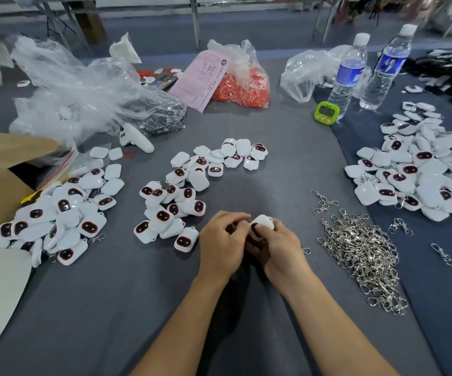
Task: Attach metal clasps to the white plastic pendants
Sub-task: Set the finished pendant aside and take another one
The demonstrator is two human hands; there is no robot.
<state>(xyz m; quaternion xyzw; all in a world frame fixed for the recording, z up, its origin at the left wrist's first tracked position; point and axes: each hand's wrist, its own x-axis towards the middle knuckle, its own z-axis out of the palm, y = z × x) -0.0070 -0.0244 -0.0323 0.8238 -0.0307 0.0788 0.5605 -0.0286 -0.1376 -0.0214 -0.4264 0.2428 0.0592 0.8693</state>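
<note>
Both hands meet over the middle of the grey table. My right hand (280, 246) grips a white plastic pendant (263, 223) with a dark face. My left hand (220, 240) has its fingers curled against the pendant's left side; what they pinch is hidden. A small metal ring (306, 251) shows just right of my right hand. A heap of metal clasps (366, 256) lies to the right. Loose pendants without clasps (181, 196) lie in front of my hands. A pile of pendants with clasps (56, 218) sits at the left.
Another big pile of pendants (425, 169) lies at the far right. At the back stand two water bottles (349, 74), a green timer (326, 113), a bag of orange parts (244, 82) and crumpled plastic bags (78, 85). A cardboard box (0, 169) is on the left.
</note>
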